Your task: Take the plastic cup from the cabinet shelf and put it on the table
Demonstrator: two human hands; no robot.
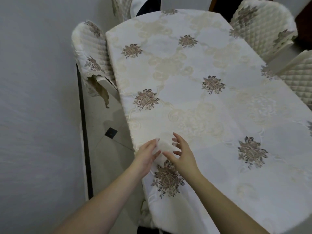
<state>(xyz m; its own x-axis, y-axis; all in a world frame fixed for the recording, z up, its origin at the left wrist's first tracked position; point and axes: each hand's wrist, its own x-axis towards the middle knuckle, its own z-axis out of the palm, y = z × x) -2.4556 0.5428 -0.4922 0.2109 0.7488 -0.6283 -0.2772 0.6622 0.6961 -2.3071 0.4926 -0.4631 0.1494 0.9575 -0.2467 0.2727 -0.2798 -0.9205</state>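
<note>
A clear, translucent plastic cup [166, 146] stands on the table [219, 115] near its front left edge, hard to tell apart from the pale cloth. My left hand [148, 154] curls against the cup's left side, fingers and thumb touching it. My right hand [182, 154] is at the cup's right side with its fingers spread apart, the thumb reaching across in front of the cup. Both forearms come in from the bottom of the view. No cabinet is in view.
The table wears a cream cloth with brown flower motifs. Quilted covered chairs stand at the left [91, 53], the far right [263, 27] and the right edge [297, 76]. A grey wall [37, 98] runs close along the left, with a narrow strip of floor between.
</note>
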